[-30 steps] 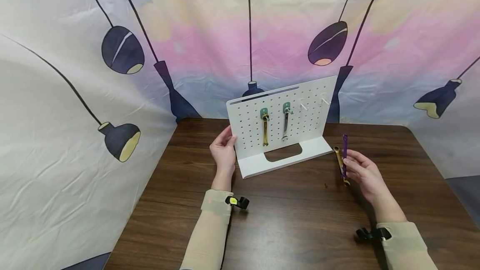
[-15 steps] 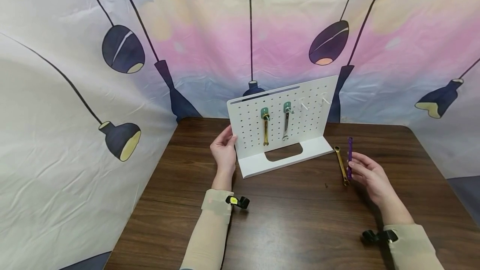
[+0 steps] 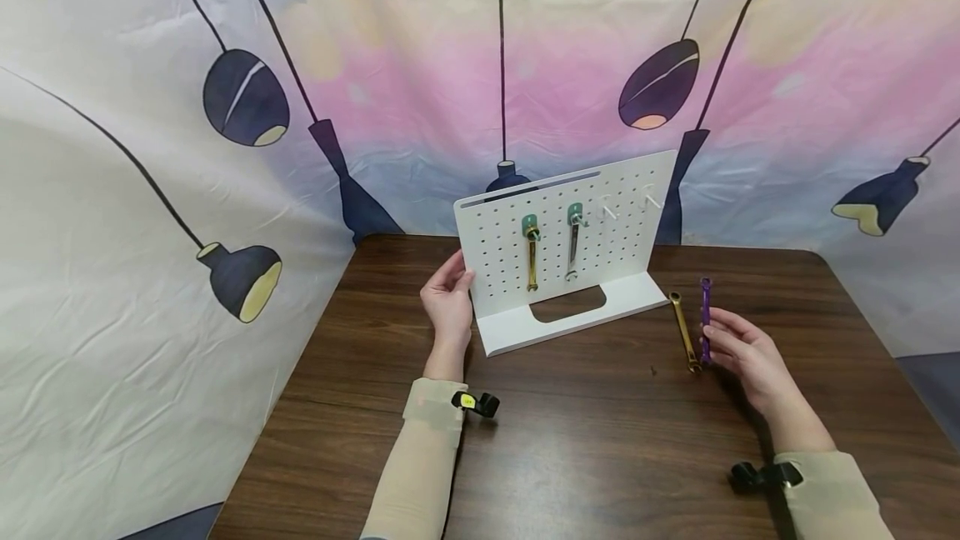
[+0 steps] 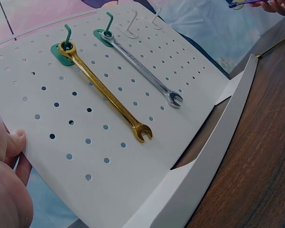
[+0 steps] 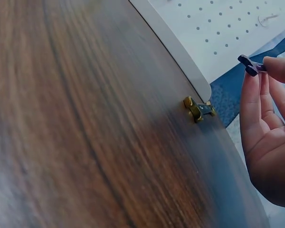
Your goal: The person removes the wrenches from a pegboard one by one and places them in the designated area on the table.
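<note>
Four wrenches (image 4: 105, 90), seemingly four hooks (image 4: 57, 53), one pegboard (image 3: 495, 269), two hands (image 3: 448, 307)

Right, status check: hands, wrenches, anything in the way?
Left hand holding board at left edge. Right hand pinching purple wrench. Two wrenches hung on board. Loose gold wrench on table, between right hand and board, possibly obstructing.

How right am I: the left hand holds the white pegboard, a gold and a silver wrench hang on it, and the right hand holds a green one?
Not quite: the right hand holds a purple wrench, not green, as the head view shows. The rest stands: the left hand holds the white pegboard, and a gold wrench and a silver wrench hang on it.
</note>
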Motion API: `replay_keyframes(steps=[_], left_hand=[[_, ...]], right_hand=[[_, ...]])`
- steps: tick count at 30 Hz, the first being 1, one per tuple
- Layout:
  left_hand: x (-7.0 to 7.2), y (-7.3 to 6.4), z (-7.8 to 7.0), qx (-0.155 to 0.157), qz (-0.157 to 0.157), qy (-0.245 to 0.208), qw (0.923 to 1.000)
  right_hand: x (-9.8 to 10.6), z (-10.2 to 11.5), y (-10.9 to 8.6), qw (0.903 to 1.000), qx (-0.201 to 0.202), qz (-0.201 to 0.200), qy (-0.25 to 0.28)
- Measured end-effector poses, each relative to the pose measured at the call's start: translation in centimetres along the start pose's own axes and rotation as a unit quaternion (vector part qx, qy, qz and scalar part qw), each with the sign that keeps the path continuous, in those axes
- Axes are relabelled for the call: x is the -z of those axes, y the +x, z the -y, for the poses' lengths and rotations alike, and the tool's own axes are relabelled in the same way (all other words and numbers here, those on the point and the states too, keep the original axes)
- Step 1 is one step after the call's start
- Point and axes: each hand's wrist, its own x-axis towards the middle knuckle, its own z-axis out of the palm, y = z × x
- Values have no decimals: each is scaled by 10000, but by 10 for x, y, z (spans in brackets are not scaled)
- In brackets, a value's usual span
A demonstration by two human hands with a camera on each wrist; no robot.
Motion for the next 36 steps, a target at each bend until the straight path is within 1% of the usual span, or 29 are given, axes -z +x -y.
replay_keyframes(steps=[10,19,25,30,33,36], left_hand=[[2,0,1,-17,-14,-13,10000],[1,0,-1,36,-8,6,10000],[1,0,-1,25,-31,-4,10000],[0,-1,-2,-12,-40,-25,10000],[0,-1,-2,-18,-49,-14,10000],[-1,-1,-2,-12,-46,5,10000]], right_hand=[[4,-2,1,9995,-173,-92,-238],[7,-2,1,9972,-345,-237,-624],[10,-2,3,9953,-476,-245,-813],[13,-4,8,9946,-555,-243,-846],[16,-5,12,9926,-551,-265,-1045],[20,-5,15,9876,-595,-256,-1431]])
